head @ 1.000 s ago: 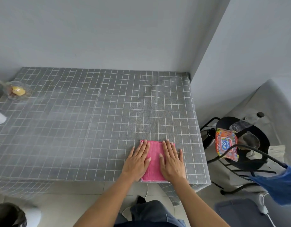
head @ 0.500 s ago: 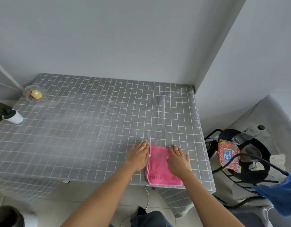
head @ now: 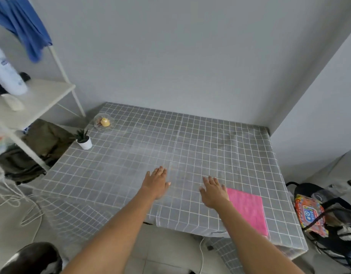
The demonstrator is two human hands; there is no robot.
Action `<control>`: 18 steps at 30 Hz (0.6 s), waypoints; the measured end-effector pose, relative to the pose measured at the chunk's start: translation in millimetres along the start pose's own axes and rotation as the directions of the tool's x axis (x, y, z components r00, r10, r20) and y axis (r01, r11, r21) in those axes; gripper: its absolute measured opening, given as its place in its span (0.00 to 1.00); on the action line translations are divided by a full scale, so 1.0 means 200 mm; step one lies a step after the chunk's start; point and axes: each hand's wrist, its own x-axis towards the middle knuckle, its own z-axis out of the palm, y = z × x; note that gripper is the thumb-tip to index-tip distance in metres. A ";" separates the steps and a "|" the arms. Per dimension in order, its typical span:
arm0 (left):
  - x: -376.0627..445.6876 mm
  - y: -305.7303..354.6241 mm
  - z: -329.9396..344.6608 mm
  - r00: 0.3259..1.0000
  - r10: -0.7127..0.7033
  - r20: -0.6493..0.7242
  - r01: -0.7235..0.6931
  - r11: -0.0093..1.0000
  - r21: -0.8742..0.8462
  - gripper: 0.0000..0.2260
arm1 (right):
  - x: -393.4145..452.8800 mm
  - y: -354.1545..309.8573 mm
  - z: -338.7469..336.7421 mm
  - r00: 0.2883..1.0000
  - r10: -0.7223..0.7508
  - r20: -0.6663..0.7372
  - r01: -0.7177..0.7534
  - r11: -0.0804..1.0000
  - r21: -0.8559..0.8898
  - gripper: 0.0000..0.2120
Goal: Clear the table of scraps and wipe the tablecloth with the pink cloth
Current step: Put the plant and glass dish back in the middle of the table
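The pink cloth lies folded flat near the front right edge of the grey checked tablecloth. My right hand hovers open just left of the cloth, its outer edge next to the cloth's near corner. My left hand is open with fingers spread, palm down over the tablecloth, further left. Neither hand holds anything.
A glass dish with a yellow item and a small potted plant in a white pot stand at the table's far left. A white shelf rack is to the left. A black stool with a colourful packet stands at the right.
Both hands have lifted off the pink cloth and moved left of it. The view has swung left and pulled back, so the cloth now sits to my right.
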 end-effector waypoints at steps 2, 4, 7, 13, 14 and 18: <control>-0.08 -0.17 0.00 0.999 -0.050 -0.003 0.050 0.999 0.000 0.27 | 0.00 -0.20 0.03 0.999 -0.040 0.002 0.040 0.999 -0.006 0.26; -0.16 -0.34 0.01 0.995 -0.098 0.003 0.098 0.995 0.003 0.27 | 0.00 -0.39 0.06 0.998 -0.070 0.004 0.070 0.997 -0.025 0.26; -0.28 -0.57 0.06 0.987 -0.159 0.016 0.159 0.987 -0.005 0.27 | -0.01 -0.64 0.11 0.994 -0.110 0.020 0.110 0.993 -0.035 0.26; -0.47 -0.91 0.18 0.961 -0.271 0.049 0.273 0.962 -0.019 0.27 | -0.03 -0.98 0.19 0.980 -0.186 0.077 0.192 0.978 -0.079 0.26; -0.48 -0.96 0.19 0.958 -0.285 0.044 0.286 0.958 -0.027 0.27 | -0.02 -1.02 0.20 0.977 -0.196 0.084 0.203 0.975 -0.089 0.26; -0.52 -1.09 0.19 0.941 -0.336 0.048 0.339 0.937 -0.082 0.27 | 0.05 -1.17 0.19 0.964 -0.238 0.117 0.251 0.961 -0.116 0.26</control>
